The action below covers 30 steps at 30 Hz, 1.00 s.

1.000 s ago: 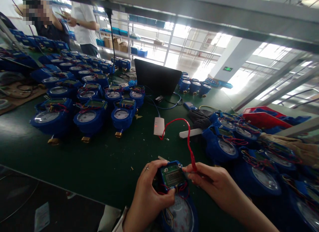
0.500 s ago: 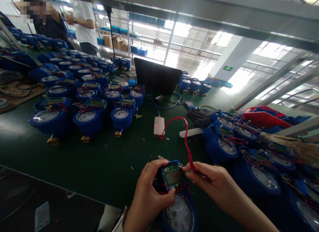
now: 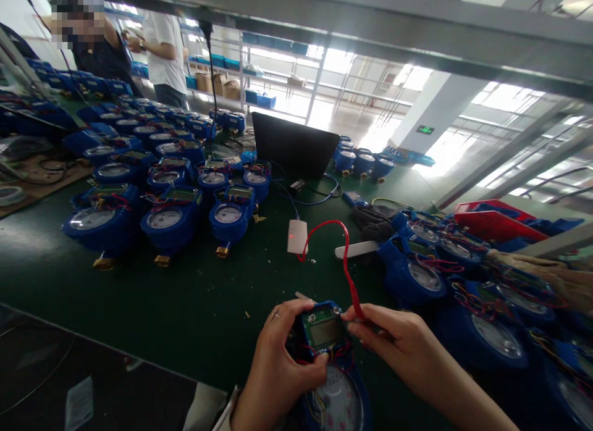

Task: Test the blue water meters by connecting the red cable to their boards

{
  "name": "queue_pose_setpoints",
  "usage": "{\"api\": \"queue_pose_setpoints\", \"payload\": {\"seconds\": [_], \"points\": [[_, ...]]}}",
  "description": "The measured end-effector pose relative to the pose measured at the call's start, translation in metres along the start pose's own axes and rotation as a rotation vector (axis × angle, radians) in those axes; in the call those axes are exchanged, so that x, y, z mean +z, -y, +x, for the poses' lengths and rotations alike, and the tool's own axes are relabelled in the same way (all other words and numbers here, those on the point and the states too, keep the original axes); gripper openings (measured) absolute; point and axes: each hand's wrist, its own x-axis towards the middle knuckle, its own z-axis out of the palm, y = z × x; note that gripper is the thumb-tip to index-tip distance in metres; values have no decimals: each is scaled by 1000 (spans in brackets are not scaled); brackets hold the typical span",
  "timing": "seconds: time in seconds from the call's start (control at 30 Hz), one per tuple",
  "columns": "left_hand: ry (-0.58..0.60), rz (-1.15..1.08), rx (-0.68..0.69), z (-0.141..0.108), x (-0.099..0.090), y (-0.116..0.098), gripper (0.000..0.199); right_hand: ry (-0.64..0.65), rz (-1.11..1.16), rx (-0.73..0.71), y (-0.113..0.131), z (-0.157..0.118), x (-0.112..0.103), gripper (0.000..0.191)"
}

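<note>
My left hand [image 3: 285, 357] grips the top of a blue water meter [image 3: 340, 397] at the table's near edge, thumb and fingers around its open display housing. Inside that housing sit a green circuit board with a small grey screen [image 3: 325, 333] and thin coloured wires. Between thumb and fingers, my right hand [image 3: 393, 332] pinches the end of a red cable [image 3: 347, 264] at the housing's right side. My fingers hide the cable's tip, so I cannot tell whether it touches the board. The cable loops back to a small white box [image 3: 297, 236] with a red light.
Rows of blue meters [image 3: 164, 220] stand on the left, and more [image 3: 424, 276] crowd the right. A black laptop [image 3: 295, 146] is behind the white box. A pale flat strip [image 3: 356, 249] and a red bin [image 3: 500, 218] lie rightward. Two people stand at the far left.
The view has shifted slightly, so everything sits a little lower and to the right. Both hands keep the same hold on the meter and the red cable.
</note>
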Motion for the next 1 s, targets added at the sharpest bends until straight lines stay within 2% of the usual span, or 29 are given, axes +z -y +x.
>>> {"api": "queue_pose_setpoints", "payload": {"seconds": [0.2, 1.0], "points": [[49, -7, -17, 0, -2, 0, 59, -7, 27, -3, -1, -3, 0, 21], [46, 1, -8, 0, -2, 2, 60, 18, -14, 17, -3, 0, -1, 23]]}}
